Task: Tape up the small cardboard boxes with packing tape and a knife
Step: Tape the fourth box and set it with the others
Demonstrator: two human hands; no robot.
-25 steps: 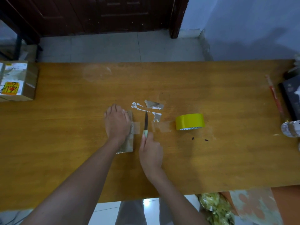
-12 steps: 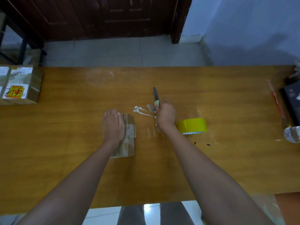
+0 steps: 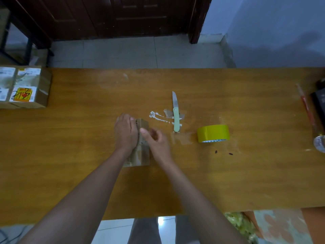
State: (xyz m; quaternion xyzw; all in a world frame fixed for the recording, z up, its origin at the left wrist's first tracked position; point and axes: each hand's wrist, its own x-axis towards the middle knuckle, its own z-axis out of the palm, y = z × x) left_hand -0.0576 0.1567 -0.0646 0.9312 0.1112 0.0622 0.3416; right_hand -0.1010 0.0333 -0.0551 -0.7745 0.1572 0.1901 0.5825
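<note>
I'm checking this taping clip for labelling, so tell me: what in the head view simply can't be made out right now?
- Top of the small box: mostly covered by the left hand and right hand, so the tape seam is hidden.
- Right hand's fingertips: motion-blurred; any pinch on the tape is unclear.
- Labelled box: cut off by the left edge, print too small.
- Dark object and shiny item: cut off by the right edge.

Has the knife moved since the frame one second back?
Yes. The knife then sat in the right hand near the small box; now it lies released, farther up the table, across the white residue.
</note>
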